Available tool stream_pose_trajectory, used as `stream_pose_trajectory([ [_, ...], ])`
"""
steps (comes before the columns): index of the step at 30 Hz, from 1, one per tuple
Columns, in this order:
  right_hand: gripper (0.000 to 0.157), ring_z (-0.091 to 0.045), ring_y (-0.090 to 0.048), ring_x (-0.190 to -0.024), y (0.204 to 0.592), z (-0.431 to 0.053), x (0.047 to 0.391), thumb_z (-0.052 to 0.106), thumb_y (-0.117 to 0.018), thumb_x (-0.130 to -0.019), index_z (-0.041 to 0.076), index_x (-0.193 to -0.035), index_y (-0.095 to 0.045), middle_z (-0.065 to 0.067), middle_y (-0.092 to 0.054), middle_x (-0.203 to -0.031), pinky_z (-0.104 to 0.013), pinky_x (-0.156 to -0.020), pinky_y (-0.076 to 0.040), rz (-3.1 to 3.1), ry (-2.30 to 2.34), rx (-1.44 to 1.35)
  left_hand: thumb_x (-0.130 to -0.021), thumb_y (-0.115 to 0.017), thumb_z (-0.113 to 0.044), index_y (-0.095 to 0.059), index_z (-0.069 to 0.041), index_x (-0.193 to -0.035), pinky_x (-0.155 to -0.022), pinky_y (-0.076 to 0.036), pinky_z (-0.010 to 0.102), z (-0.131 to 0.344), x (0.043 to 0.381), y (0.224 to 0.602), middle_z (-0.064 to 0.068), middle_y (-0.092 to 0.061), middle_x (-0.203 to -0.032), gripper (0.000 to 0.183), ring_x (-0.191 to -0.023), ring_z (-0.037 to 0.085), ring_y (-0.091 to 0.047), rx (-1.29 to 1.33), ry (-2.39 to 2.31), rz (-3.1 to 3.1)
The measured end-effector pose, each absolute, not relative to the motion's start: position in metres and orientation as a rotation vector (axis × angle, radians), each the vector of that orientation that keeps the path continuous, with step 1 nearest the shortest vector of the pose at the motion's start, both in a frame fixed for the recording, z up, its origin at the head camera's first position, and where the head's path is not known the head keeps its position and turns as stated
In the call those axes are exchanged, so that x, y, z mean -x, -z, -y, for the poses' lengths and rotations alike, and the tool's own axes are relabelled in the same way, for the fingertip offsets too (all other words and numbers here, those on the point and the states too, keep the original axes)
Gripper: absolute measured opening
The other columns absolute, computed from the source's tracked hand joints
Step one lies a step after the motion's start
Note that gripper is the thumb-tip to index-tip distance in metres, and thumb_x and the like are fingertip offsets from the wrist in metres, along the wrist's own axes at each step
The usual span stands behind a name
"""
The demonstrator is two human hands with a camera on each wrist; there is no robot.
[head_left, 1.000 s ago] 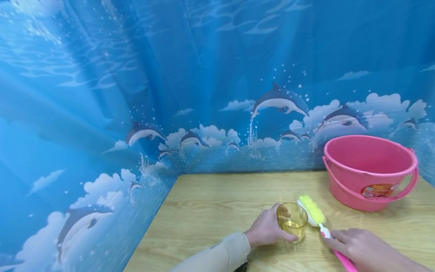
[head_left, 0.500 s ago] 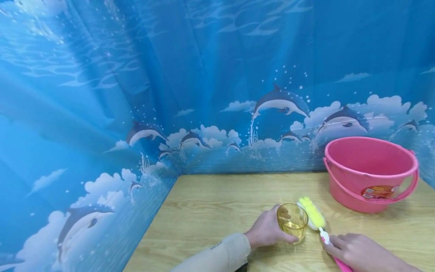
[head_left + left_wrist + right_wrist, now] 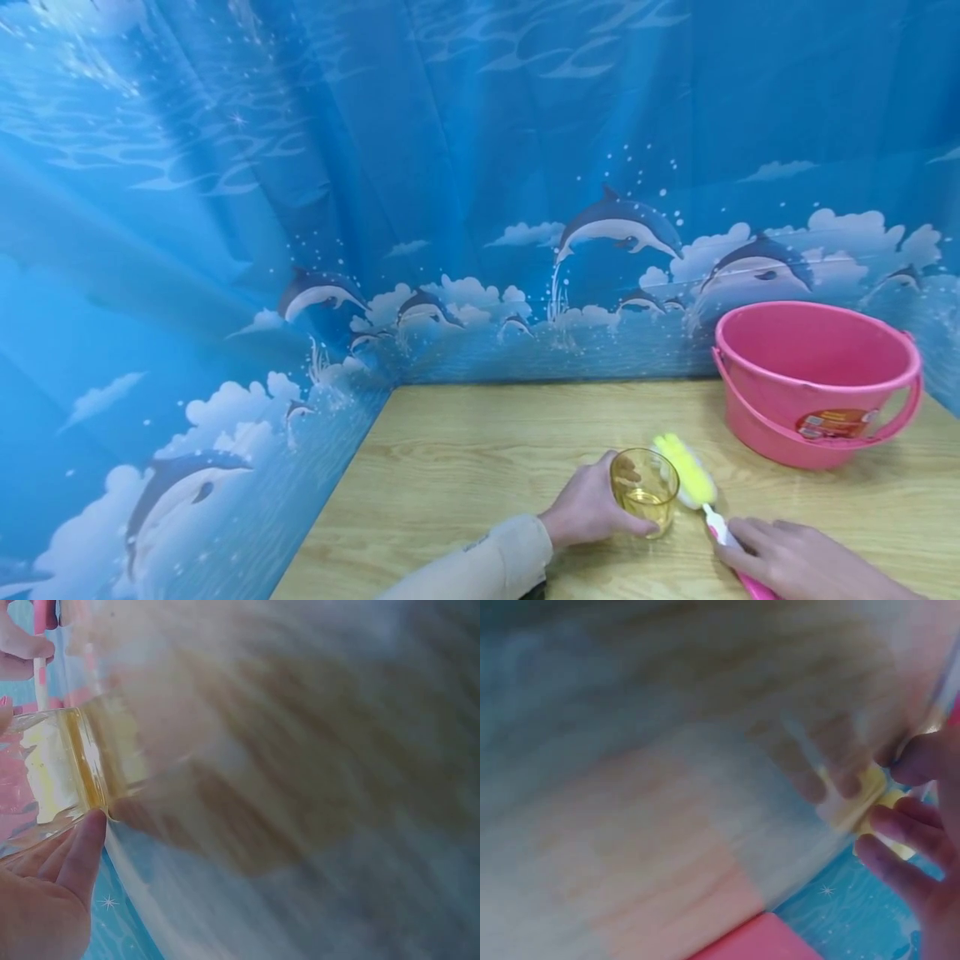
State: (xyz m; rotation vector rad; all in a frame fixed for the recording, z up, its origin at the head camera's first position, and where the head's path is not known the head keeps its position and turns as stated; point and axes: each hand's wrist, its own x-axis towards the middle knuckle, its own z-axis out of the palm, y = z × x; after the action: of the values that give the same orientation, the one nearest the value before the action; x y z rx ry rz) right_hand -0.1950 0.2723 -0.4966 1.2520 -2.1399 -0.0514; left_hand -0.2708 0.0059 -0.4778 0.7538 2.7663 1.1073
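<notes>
In the head view my left hand (image 3: 588,504) grips a clear amber drinking glass (image 3: 647,512) from its left side, thumb toward the front and fingers round the back. The glass has its mouth up. In my right hand (image 3: 798,554) is a bottle brush with a pink and white handle (image 3: 717,527), held from above. The yellow and white sponge head (image 3: 692,479) lies just right of the glass, pointing away from me, outside it. The left wrist view shows the glass (image 3: 90,761) on its side in frame, with left fingers (image 3: 79,862) along it.
A pink bucket (image 3: 802,417) with a pink handle and an orange label stands at the back right of the wooden table (image 3: 465,442). Behind and left of the table hangs a blue curtain (image 3: 480,192) printed with dolphins and clouds.
The sponge head has turned about its handle: its yellow side has shifted left, and white now shows on its right. My right hand has shifted slightly; the left hand and glass stay put.
</notes>
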Motion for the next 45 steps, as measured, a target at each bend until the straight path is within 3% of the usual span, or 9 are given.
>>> stream_pose_trajectory([
  [7, 0.056, -0.004, -0.053, -0.081, 0.497, -0.278, 0.193, 0.068, -0.057, -0.074, 0.027, -0.112, -0.063, 0.005, -0.056, -0.102, -0.021, -0.056, -0.044, 2.166, 0.062, -1.240, -0.050, -0.087, -0.044, -0.051, -0.025, -0.111, -0.078, -0.046, 0.016, -0.008, 0.272, 0.478, -0.017, -0.062, -0.099, 0.073, -0.086, -0.004, -0.056, -0.753, -1.154, -2.734],
  [13, 0.064, -0.002, -0.047, -0.071, 0.483, -0.276, 0.196, 0.070, -0.059, -0.070, 0.024, -0.114, -0.063, 0.010, -0.054, -0.086, -0.021, -0.049, -0.038, 2.157, 0.048, -1.196, -0.051, -0.087, -0.046, -0.051, -0.025, -0.111, -0.078, -0.046, 0.017, -0.010, 0.273, 0.475, -0.016, -0.062, -0.099, 0.073, -0.086, -0.002, -0.057, -0.753, -1.183, -2.742],
  [19, 0.045, -0.004, -0.055, -0.077, 0.468, -0.274, 0.196, 0.046, -0.069, -0.076, 0.022, -0.113, -0.063, 0.011, -0.058, -0.091, -0.028, -0.056, -0.048, 2.291, 0.075, -1.129, -0.050, -0.087, -0.045, -0.052, -0.025, -0.110, -0.078, -0.046, 0.020, -0.012, 0.277, 0.462, -0.015, -0.060, -0.097, 0.072, -0.083, -0.002, -0.055, -0.724, -1.236, -2.748],
  [26, 0.039, -0.004, -0.059, -0.082, 0.442, -0.270, 0.195, 0.027, -0.077, -0.068, 0.024, -0.105, -0.067, 0.016, -0.060, -0.096, -0.031, -0.065, -0.053, 2.385, -0.104, -0.829, -0.051, -0.087, -0.045, -0.050, -0.026, -0.116, -0.080, -0.049, 0.025, -0.011, 0.281, 0.442, -0.012, -0.060, -0.101, 0.077, -0.088, 0.001, -0.056, -0.690, -1.262, -2.735],
  [30, 0.032, -0.002, -0.057, -0.072, 0.417, -0.274, 0.205, 0.023, -0.076, -0.066, 0.025, -0.097, -0.067, 0.017, -0.061, -0.087, -0.027, -0.056, -0.050, 2.324, -0.187, -0.676, -0.050, -0.087, -0.045, -0.050, -0.027, -0.118, -0.079, -0.049, 0.025, -0.008, 0.283, 0.440, -0.013, -0.060, -0.101, 0.079, -0.087, 0.001, -0.056, -0.671, -1.282, -2.729],
  [34, 0.024, 0.002, -0.043, -0.058, 0.387, -0.287, 0.219, 0.017, -0.071, -0.069, 0.022, -0.092, -0.065, 0.018, -0.050, -0.070, -0.019, -0.046, -0.038, 2.295, -0.218, -0.567, -0.050, -0.087, -0.044, -0.050, -0.027, -0.118, -0.080, -0.049, 0.025, -0.007, 0.284, 0.441, -0.014, -0.060, -0.101, 0.079, -0.087, 0.001, -0.056, -0.653, -1.292, -2.708],
  [38, 0.018, 0.000, -0.038, -0.053, 0.357, -0.305, 0.234, 0.016, -0.069, -0.075, 0.016, -0.092, -0.064, 0.012, -0.049, -0.067, -0.018, -0.044, -0.032, 2.369, -0.180, -0.464, -0.050, -0.087, -0.044, -0.051, -0.025, -0.120, -0.083, -0.049, 0.027, -0.007, 0.283, 0.441, -0.014, -0.060, -0.103, 0.081, -0.090, 0.001, -0.056, -0.647, -1.280, -2.704],
  [42, 0.020, -0.011, -0.048, -0.055, 0.336, -0.327, 0.253, 0.022, -0.066, -0.079, 0.008, -0.094, -0.064, -0.004, -0.061, -0.079, -0.026, -0.041, -0.040, 2.484, -0.105, -0.325, -0.050, -0.087, -0.044, -0.051, -0.024, -0.119, -0.083, -0.048, 0.027, -0.007, 0.282, 0.441, -0.014, -0.060, -0.102, 0.080, -0.090, 0.001, -0.055, -0.650, -1.287, -2.698],
  [45, 0.027, -0.022, -0.054, -0.062, 0.328, -0.344, 0.267, 0.024, -0.066, -0.080, 0.002, -0.096, -0.064, -0.016, -0.061, -0.090, -0.035, -0.042, -0.045, 2.578, -0.082, -0.203, -0.049, -0.088, -0.041, -0.052, -0.026, -0.116, -0.082, -0.049, 0.027, -0.007, 0.279, 0.444, -0.014, -0.060, -0.100, 0.077, -0.088, 0.001, -0.056, -0.646, -1.293, -2.693],
])
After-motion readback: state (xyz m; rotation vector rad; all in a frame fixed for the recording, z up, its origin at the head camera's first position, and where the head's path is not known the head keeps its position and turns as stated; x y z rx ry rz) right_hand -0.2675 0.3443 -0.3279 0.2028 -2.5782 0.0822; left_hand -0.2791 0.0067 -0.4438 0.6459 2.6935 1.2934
